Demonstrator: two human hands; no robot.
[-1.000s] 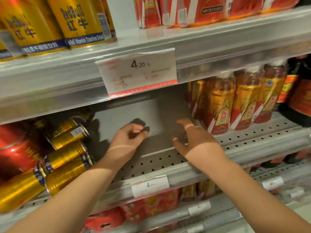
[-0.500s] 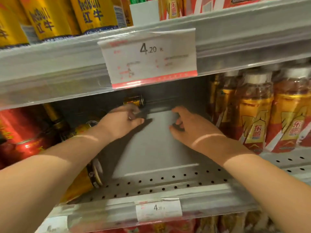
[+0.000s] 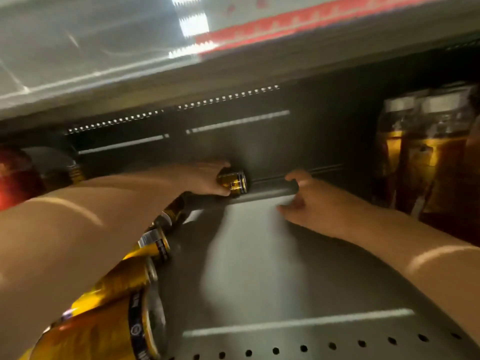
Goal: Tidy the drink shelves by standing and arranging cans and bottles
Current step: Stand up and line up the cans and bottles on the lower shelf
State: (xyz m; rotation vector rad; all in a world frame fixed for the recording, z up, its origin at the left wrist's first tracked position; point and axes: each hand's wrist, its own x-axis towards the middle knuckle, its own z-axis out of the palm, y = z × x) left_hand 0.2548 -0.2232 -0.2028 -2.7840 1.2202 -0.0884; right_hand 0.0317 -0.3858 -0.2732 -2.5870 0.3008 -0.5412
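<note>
We find the gold can (image 3: 232,183) in the middle of the frame, deep at the back of the shelf (image 3: 259,276). Our left hand (image 3: 205,179) is wrapped round its left part, while our right hand (image 3: 304,201) hangs just to the right of it, apart from it, with fingers loosely curved and holding nothing; we cannot tell whether it touches the shelf floor. The grip covers only one end of the can at full reach, so we judge it could slip and roll along the back wall. Our left forearm also passes close over the fallen gold cans (image 3: 153,245) strung toward the lower left. A careless pull back could nudge them and set them rolling toward the front lip. Tipping the can upright under the low upper shelf (image 3: 104,81) may knock its rim. A wide swing of our right arm could upset the bottles (image 3: 420,157) packed at the right edge. The can appears to lie on its side, though blur softens it. Its long axis runs nearly left to right across the frame, dipping slightly to the right. The dark-banded end points right, toward our free hand.
</note>
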